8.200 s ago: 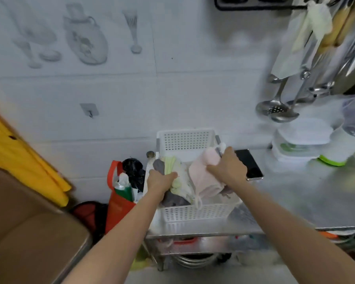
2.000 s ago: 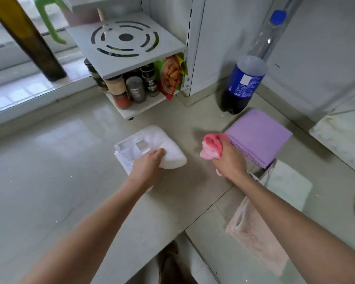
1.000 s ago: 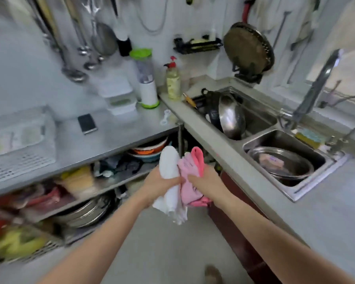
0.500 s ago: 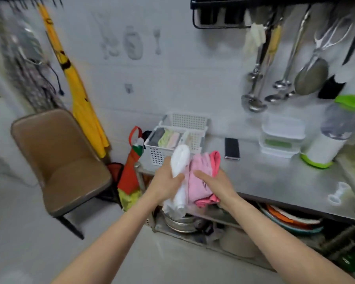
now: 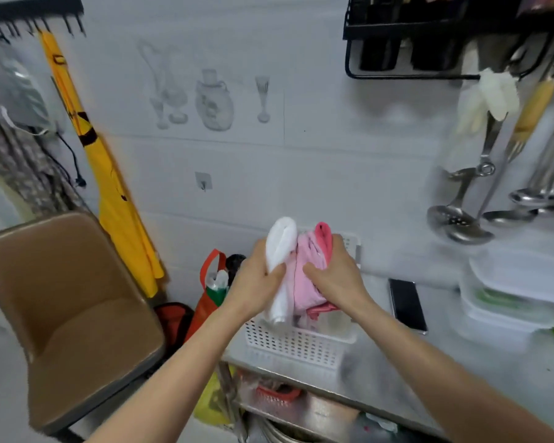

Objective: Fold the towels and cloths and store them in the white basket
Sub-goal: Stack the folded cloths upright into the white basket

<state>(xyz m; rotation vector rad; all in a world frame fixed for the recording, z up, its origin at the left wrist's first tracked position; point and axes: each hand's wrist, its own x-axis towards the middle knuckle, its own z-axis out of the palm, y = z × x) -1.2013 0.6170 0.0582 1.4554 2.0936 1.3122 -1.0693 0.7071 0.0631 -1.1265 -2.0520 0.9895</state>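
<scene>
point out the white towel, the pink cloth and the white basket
white towel [image 5: 280, 247], head view, upper rolled part
pink cloth [image 5: 306, 276], head view, middle of the folds
white basket [image 5: 296, 345], head view, perforated front wall

Basket [image 5: 296, 345] on table [image 5: 429, 362], left end; phone [image 5: 406, 304] right of it, containers [image 5: 512, 295] farther right. Chair [image 5: 64, 302] left of table.

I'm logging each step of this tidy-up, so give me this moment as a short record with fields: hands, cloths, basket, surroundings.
left hand: left hand grips the rolled white towel
right hand: right hand grips the pink cloth
cloths: held side by side, upright, above the basket
basket: white basket on the steel counter, near its left end
beside basket: black phone to its right
nearby: brown chair at left
</scene>
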